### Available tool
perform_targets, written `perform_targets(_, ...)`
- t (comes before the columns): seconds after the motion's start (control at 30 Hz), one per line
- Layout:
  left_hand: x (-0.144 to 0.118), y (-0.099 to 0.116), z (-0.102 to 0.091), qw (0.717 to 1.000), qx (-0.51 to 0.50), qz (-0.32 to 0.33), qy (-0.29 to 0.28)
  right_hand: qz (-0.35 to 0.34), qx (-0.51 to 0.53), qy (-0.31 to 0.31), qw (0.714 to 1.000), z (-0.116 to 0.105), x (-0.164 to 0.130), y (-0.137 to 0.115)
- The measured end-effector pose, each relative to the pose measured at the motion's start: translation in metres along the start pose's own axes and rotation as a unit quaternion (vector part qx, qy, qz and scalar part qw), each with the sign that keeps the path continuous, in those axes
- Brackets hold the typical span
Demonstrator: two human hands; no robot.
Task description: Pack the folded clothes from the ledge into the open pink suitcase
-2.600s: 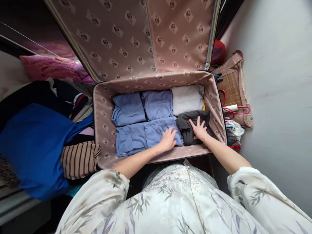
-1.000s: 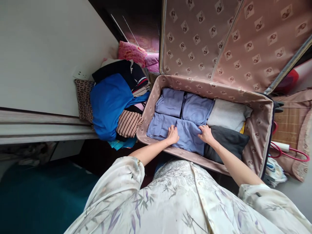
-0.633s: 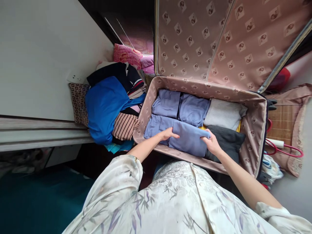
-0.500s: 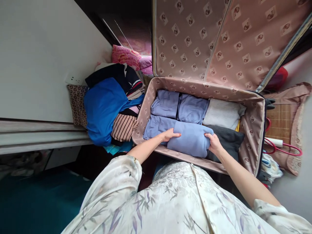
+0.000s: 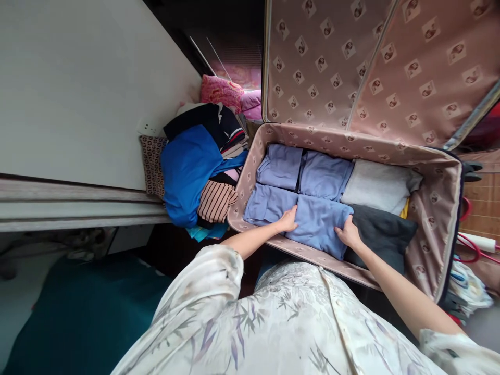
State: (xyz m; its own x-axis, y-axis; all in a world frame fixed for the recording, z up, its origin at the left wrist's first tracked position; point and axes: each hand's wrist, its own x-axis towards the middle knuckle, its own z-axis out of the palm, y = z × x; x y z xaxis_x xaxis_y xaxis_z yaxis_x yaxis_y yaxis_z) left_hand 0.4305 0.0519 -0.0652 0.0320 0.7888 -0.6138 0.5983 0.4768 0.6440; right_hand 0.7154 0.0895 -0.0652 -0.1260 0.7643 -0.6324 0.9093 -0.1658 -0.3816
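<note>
Hands flank the folded blue garment (image 5: 317, 221) right of the frame's centre, both touching it and neither nearer: the right hand (image 5: 349, 234) pinches its right edge, while the left hand (image 5: 288, 220) bends its fingers at the left edge, how firmly I cannot tell. Its slightly longer side runs between them, dipping rightward. Outward, a dark grey garment (image 5: 385, 237) lies beside the right hand in the open suitcase (image 5: 433, 200), and a clothes pile (image 5: 191, 172) sits left of centre.

blue cloth (image 5: 318, 219): partly behind right hand (image 5: 349, 234) | suitcase lid (image 5: 332, 62): top cropped
</note>
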Motion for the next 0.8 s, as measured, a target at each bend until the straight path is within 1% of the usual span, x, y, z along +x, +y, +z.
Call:
perform_targets(0.03, -0.003, -0.002, -0.01, 0.999, 0.026, -0.01, 0.025, -0.01, -0.038, -0.015, 0.999, -0.005, -0.003, 0.0)
perform_targets(0.07, -0.006, -0.006, -0.021, 0.997, 0.041, -0.025, 0.066, -0.021, -0.076, -0.025, 0.997, -0.011, -0.007, -0.001)
perform_targets(0.1, -0.009, -0.011, -0.034, 0.991, 0.055, -0.056, 0.113, -0.031, -0.112, -0.027, 0.993, -0.016, -0.012, -0.001)
perform_targets(0.13, -0.011, -0.018, -0.046, 0.981, 0.063, -0.101, 0.155, -0.039, -0.142, -0.019, 0.989, -0.02, -0.016, -0.001)
perform_targets(0.17, -0.013, -0.026, -0.057, 0.969, 0.06, -0.155, 0.183, -0.048, -0.165, -0.006, 0.985, -0.022, -0.02, -0.001)
perform_targets(0.2, -0.013, -0.033, -0.067, 0.958, 0.051, -0.204, 0.194, -0.058, -0.181, 0.004, 0.982, -0.022, -0.024, -0.002)
perform_targets(0.23, -0.012, -0.041, -0.076, 0.95, 0.04, -0.241, 0.192, -0.068, -0.19, 0.004, 0.979, -0.019, -0.025, -0.002)
perform_targets(0.27, -0.01, -0.047, -0.082, 0.946, 0.033, -0.263, 0.186, -0.077, -0.194, -0.009, 0.978, -0.014, -0.026, -0.003)
perform_targets(0.3, -0.007, -0.052, -0.086, 0.945, 0.034, -0.271, 0.178, -0.085, -0.194, -0.033, 0.977, -0.006, -0.024, -0.004)
perform_targets(0.37, -0.004, -0.056, -0.092, 0.948, 0.063, -0.267, 0.162, -0.085, -0.191, -0.08, 0.975, 0.011, -0.017, -0.005)
perform_targets(0.47, -0.008, -0.049, -0.098, 0.954, 0.115, -0.244, 0.13, -0.082, -0.194, -0.103, 0.972, 0.031, -0.007, 0.0)
perform_targets(0.53, -0.018, -0.038, -0.098, 0.959, 0.13, -0.221, 0.121, -0.096, -0.2, -0.1, 0.97, 0.035, -0.006, 0.006)
perform_targets(0.6, -0.028, -0.025, -0.09, 0.965, 0.142, -0.179, 0.132, -0.116, -0.227, -0.074, 0.964, 0.033, -0.012, 0.012)
perform_targets(0.63, -0.031, -0.018, -0.084, 0.968, 0.158, -0.14, 0.134, -0.124, -0.251, -0.042, 0.959, 0.031, -0.016, 0.014)
perform_targets(0.67, -0.032, -0.012, -0.075, 0.971, 0.182, -0.087, 0.126, -0.136, -0.272, -0.003, 0.953, 0.028, -0.02, 0.015)
perform_targets(0.7, -0.031, -0.007, -0.065, 0.97, 0.218, -0.021, 0.103, -0.151, -0.285, 0.035, 0.946, 0.026, -0.023, 0.014)
perform_targets(0.73, -0.029, -0.003, -0.053, 0.963, 0.256, 0.043, 0.066, -0.166, -0.287, 0.065, 0.941, 0.023, -0.024, 0.012)
perform_targets(0.77, -0.026, -0.001, -0.042, 0.95, 0.295, 0.1, 0.019, -0.178, -0.28, 0.082, 0.94, 0.021, -0.022, 0.008)
perform_targets(0.8, -0.021, 0.0, -0.031, 0.934, 0.33, 0.137, -0.031, -0.184, -0.264, 0.088, 0.943, 0.019, -0.018, 0.003)
